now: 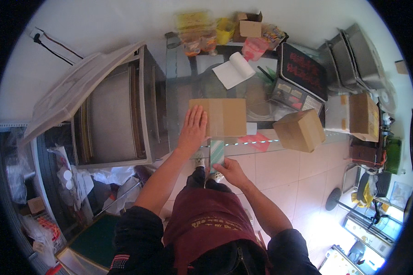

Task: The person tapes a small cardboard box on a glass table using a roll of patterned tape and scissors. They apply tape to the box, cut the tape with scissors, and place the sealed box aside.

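Observation:
A taped cardboard box (228,117) lies on the glass tabletop in front of me. My left hand (194,125) rests flat on its left side, fingers extended and close together. Below the near edge of the box, my right hand (231,169) grips the lower end of a flat green-and-white striped strip or narrow packet (217,153). The strip's upper end reaches the box edge; whether it is attached cannot be told. A white piece (251,128) shows beside the box's right edge.
On the glass table (179,86) are a paper roll (239,67), a second cardboard box (299,131) at the right front edge and a black case (302,70). Left stands a metal cabinet (151,103) with its lid raised. Metal pans (347,58) stand far right.

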Demonstrator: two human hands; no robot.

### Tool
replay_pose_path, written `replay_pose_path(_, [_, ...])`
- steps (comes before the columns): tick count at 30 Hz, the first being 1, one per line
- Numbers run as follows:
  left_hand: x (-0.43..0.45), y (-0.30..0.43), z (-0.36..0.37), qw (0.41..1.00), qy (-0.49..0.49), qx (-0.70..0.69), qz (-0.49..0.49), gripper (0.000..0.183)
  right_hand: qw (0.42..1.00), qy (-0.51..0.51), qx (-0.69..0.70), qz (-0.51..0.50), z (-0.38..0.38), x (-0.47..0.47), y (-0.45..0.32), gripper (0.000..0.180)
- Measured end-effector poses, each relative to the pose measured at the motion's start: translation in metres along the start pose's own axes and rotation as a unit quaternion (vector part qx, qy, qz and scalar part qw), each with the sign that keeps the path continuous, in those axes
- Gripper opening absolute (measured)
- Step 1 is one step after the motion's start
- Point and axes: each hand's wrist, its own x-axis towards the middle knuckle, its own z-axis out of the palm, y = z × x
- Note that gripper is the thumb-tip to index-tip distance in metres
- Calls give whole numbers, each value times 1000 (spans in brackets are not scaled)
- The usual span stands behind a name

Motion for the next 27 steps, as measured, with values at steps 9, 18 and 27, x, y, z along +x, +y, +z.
replay_pose_path(9, [-3, -4, 5, 1000, -8, 0, -3, 106, 997, 52, -57, -14, 4, 13, 11, 39])
replay_pose_path(18, [6, -7, 1, 994, -17, 103, 39, 96, 967, 150, -203, -17, -10, 90, 43, 53])
replay_pose_path(27, [49, 5, -20, 979, -107, -147, 93, 74, 959, 194, -175, -105, -13, 122, 71, 43])
